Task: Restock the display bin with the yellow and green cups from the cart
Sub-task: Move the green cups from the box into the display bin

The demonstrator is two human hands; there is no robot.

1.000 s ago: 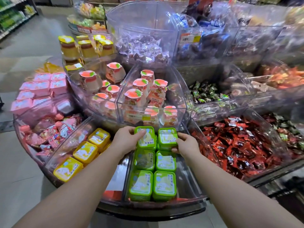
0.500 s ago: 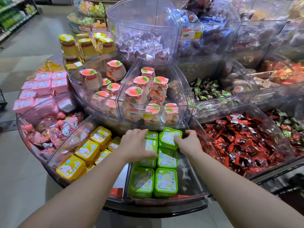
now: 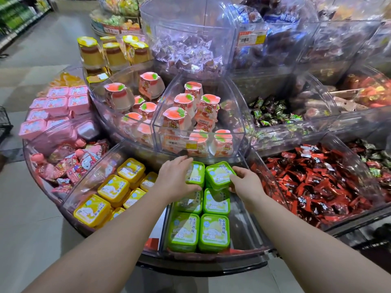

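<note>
Reaching forward from the near edge, both bare forearms stretch over the clear display bin [image 3: 249,233], whose near rows hold green cups [image 3: 214,232] laid flat in pairs, their lids printed with a white long-eared cartoon dog and vertical Chinese characters. Farther in, the left hand [image 3: 176,176] lies palm-down over the far-left green cup [image 3: 195,174], fingers [image 3: 183,160] spread fairly wide across its lid and thumb curled along its near edge, holding it. Just right of it, the right hand [image 3: 245,180] grips the tilted green cup [image 3: 220,173] from its right side, fingers curled under the edge and thumb on top; that cup rests raised on the ones below. In the next compartment to the left sit the yellow cups [image 3: 113,188], stacked loosely, with the same dog on the lids. Right of the bin lie red wrapped candies [image 3: 321,182]. Beyond the hands stands a higher clear tub of peach-lidded jelly cups [image 3: 184,100] with an orange price label [image 3: 179,143], its print too small to read. Far left are pink cups [image 3: 57,104]; farthest, yellow-lidded pudding jars [image 3: 90,50].
</note>
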